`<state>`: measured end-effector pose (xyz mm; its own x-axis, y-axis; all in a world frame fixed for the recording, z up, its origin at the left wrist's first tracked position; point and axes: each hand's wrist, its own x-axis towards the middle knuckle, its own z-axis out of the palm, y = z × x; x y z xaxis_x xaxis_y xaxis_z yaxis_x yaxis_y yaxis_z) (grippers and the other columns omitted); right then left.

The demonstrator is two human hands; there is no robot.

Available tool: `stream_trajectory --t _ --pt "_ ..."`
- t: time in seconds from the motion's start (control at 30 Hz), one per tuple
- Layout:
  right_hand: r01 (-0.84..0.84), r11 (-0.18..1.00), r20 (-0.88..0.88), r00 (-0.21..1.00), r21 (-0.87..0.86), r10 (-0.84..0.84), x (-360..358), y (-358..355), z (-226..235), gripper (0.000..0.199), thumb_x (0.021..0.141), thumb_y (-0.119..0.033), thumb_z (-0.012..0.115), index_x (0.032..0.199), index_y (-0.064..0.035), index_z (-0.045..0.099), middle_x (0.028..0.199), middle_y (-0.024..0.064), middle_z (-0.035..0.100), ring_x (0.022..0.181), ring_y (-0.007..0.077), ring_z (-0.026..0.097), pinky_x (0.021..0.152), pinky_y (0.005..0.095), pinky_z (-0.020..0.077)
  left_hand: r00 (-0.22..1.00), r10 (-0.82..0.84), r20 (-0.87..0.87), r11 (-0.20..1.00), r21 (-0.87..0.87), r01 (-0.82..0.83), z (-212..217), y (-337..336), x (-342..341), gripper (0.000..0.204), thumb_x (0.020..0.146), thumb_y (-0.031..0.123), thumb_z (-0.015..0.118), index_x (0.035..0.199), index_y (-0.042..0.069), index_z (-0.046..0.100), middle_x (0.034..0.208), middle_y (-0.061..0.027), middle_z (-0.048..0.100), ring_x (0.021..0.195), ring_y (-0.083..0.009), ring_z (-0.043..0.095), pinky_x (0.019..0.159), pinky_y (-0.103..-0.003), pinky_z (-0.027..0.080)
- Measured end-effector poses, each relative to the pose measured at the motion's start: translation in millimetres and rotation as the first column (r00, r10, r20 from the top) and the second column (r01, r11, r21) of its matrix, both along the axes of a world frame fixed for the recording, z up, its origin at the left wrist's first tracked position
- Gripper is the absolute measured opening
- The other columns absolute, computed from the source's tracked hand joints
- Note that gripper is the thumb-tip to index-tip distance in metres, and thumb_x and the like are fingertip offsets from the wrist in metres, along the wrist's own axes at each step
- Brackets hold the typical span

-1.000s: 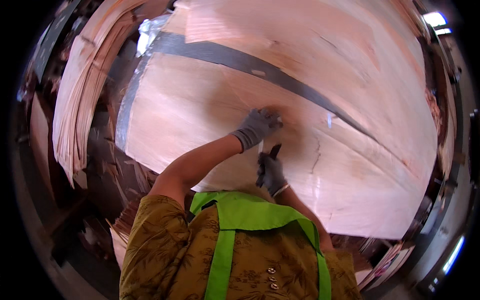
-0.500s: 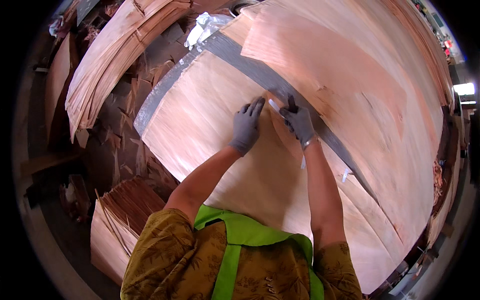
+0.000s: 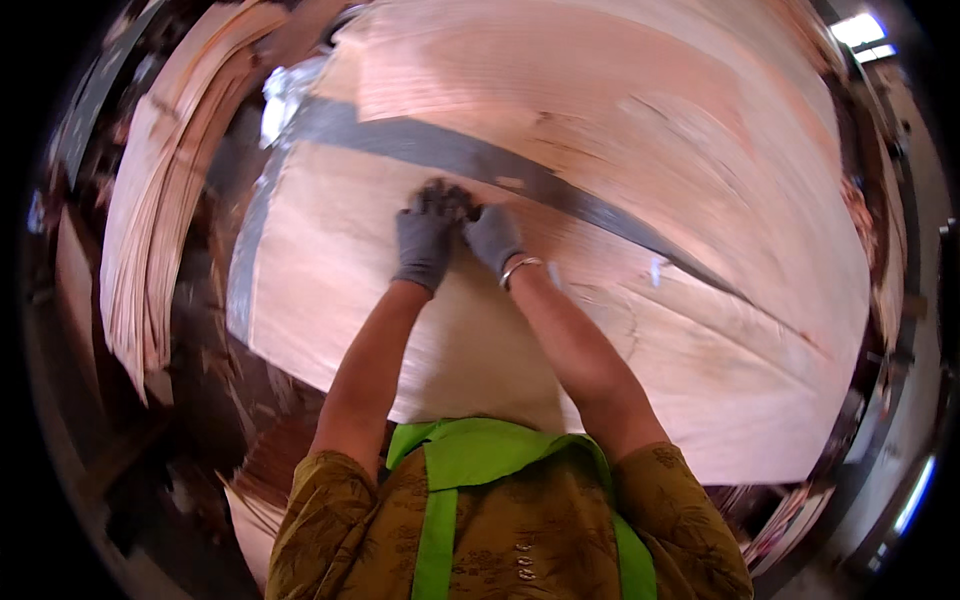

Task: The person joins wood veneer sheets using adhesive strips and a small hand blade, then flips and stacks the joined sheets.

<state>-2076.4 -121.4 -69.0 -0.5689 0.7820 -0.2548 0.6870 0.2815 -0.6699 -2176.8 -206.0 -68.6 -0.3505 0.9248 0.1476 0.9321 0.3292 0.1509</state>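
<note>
My left hand [image 3: 424, 240], in a grey glove, lies on a pale wood veneer sheet [image 3: 330, 230] with its fingers stretched forward. Beside it my right hand [image 3: 493, 238], also gloved, has its fingertips up against the left ones. Those right fingers are blurred and partly hidden, so I cannot tell if they hold anything. Both hands are at the seam where the pale sheet meets a pinker veneer piece [image 3: 555, 235]. To the right, a short, pale translucent strip [image 3: 656, 271] sits on the veneer, and another strip [image 3: 555, 273] shows by my right wrist.
A dark grey band [image 3: 400, 140] runs between the near sheet and a large veneer sheet [image 3: 600, 70] beyond. Stacked veneer [image 3: 165, 200] stands at the left, above floor scraps. Crumpled clear plastic [image 3: 288, 95] lies at the far left corner. More stacked veneer [image 3: 275, 470] is at lower left.
My right hand has moved left to meet the left hand at the seam. The pale strip seen at its fingers before no longer shows there. The whole view has turned and shifted.
</note>
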Motion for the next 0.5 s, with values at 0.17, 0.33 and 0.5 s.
stream_trajectory --t 0.17,0.33,0.5 --pt "0.216 0.910 -0.120 0.955 -0.353 -0.273 93.6 -21.6 59.0 0.038 0.084 -0.040 0.059 0.078 -0.0028 0.061 0.058 0.0091 0.058 0.051 0.0191 0.057 0.049 0.0336 0.0439 0.996 -0.031 -0.082 0.995 -0.097 0.023 10.2 -2.6 -7.8 0.056 0.079 0.013 0.051 0.134 0.022 0.040 0.141 -0.0133 0.034 0.125 -0.0336 0.036 0.087 -0.045 0.040" --pt "0.497 0.747 -0.223 0.746 -0.442 -0.628 223.6 4.4 29.0 0.026 0.082 -0.026 0.066 0.078 -0.0054 0.052 0.056 0.0033 0.055 0.047 0.0087 0.052 0.039 0.0251 0.0389 0.998 -0.048 0.031 0.994 0.099 0.045 20.5 -33.9 25.7 0.060 0.075 0.013 0.053 0.134 0.013 0.040 0.141 -0.0135 0.033 0.128 -0.0312 0.033 0.098 -0.047 0.031" --pt "0.604 0.779 0.097 0.797 -0.167 -0.597 245.7 22.3 4.2 0.037 0.077 -0.037 0.068 0.076 -0.0016 0.057 0.061 0.0130 0.061 0.059 0.0256 0.062 0.051 0.0363 0.0475 0.991 -0.135 0.014 0.990 0.032 0.135 19.2 -46.2 45.3 0.055 0.071 0.014 0.055 0.125 0.005 0.047 0.139 -0.0140 0.035 0.129 -0.0301 0.031 0.106 -0.047 0.022"
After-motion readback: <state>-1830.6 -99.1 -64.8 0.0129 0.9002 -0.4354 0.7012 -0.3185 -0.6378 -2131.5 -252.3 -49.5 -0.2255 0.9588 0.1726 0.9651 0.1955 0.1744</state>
